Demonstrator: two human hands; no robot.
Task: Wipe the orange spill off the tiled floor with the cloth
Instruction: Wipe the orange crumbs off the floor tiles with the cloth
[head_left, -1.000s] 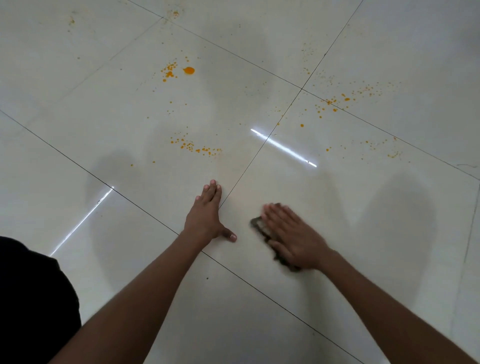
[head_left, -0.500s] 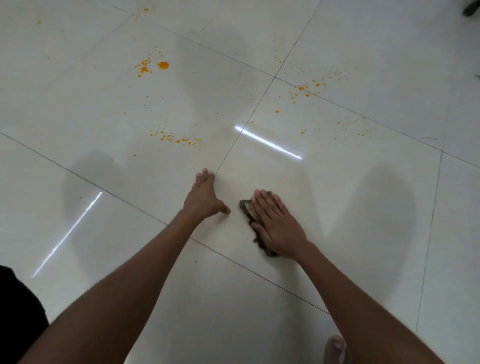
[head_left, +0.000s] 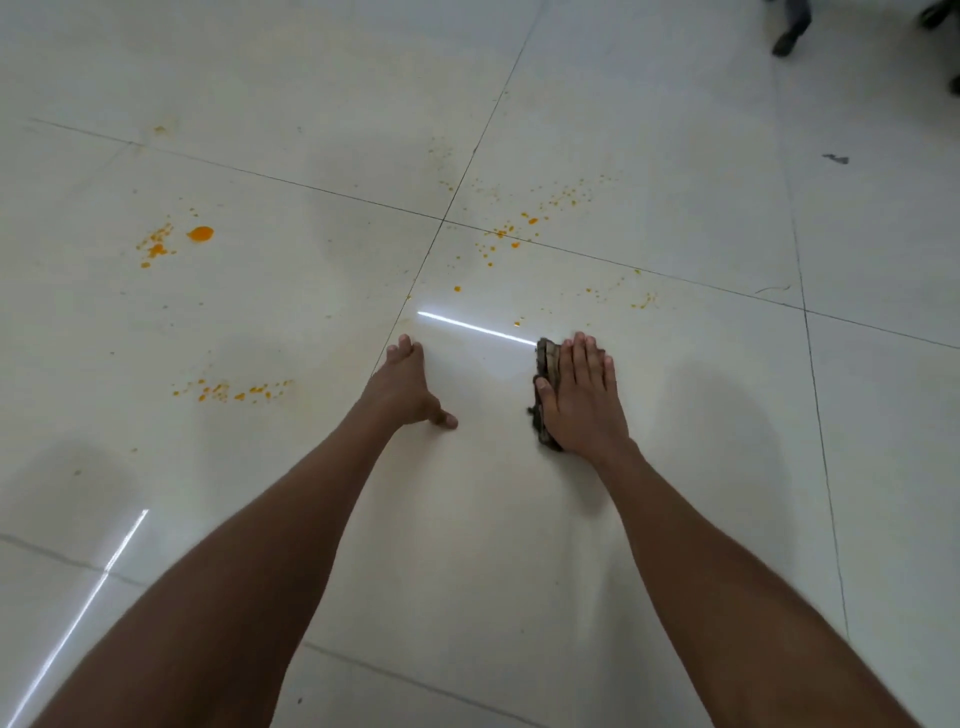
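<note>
My right hand (head_left: 584, 395) lies flat on a dark brown cloth (head_left: 545, 364), pressing it onto the white tiled floor (head_left: 675, 467); only the cloth's left edge shows past my fingers. Flat on the floor to its left is my left hand (head_left: 405, 387), fingers together, thumb out, holding nothing. Orange spill marks lie beyond and beside the hands: a blob with specks (head_left: 200, 234) at the far left, a line of drops (head_left: 234, 389) left of my left hand, scattered specks (head_left: 519, 228) past the tile joint, and small drops (head_left: 644, 301) just beyond the cloth.
Grout lines cross at a tile corner (head_left: 442, 221) ahead. Dark chair or furniture feet (head_left: 787, 39) stand at the top right. A small dark mark (head_left: 836, 159) lies on the floor to the far right. Bright light reflections streak the tiles.
My right hand has slid the cloth forward and to the right, toward the small drops beyond it. The view has shifted, and my left hand stays planted near the grout line.
</note>
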